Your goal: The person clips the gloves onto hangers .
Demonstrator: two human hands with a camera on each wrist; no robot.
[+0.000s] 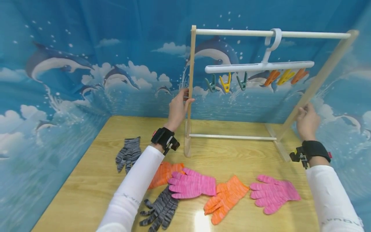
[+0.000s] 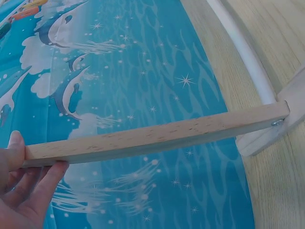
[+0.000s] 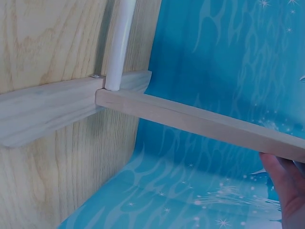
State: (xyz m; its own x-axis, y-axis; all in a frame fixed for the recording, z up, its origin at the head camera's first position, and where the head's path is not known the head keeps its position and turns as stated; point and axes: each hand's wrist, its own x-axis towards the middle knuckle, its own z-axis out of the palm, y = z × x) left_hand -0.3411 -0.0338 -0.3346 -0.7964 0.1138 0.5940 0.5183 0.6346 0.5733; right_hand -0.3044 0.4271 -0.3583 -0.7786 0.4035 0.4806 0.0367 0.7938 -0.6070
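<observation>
A small wooden drying rack [image 1: 190, 64] with white rods stands on the table. My left hand [image 1: 177, 108] grips its left post, thumb on one side and fingers on the other; the left wrist view shows this wooden post [image 2: 143, 138] between them. Around the right post [image 3: 200, 121] my right hand [image 1: 308, 122] has its fingers curled, partly cut off at the edge of the right wrist view. From the top rod hangs a white hanger [image 1: 259, 66] carrying green, yellow and orange clothespins [image 1: 225, 82], with nothing clipped in them.
In front of the rack, several knitted gloves lie on the wooden table [image 1: 95, 170]: pink gloves [image 1: 192, 183], orange gloves [image 1: 226, 199] and grey-black gloves [image 1: 162, 209]. My left sleeve overlaps part of them. A blue dolphin-print curtain [image 1: 130, 96] rises behind and beside the table.
</observation>
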